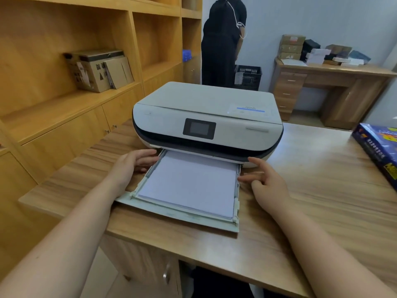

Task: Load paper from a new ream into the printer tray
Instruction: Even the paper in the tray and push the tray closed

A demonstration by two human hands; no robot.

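Observation:
A grey-white printer (206,117) stands on the wooden desk (311,190). Its paper tray (171,214) is pulled out toward me and holds a flat stack of white paper (191,181). My left hand (131,166) rests at the tray's left side, fingers spread and touching the tray's far left corner. On the right side of the tray, my right hand (266,183) has its fingers apart, fingertips at the tray's right wall. Neither hand holds anything. A blue paper ream (380,147) lies at the desk's right edge.
Wooden shelves (64,108) with a cardboard box (92,69) stand to the left. A person in black (221,41) stands behind the printer by a black crate (248,77). A second desk (330,87) with stacked boxes is at the back right.

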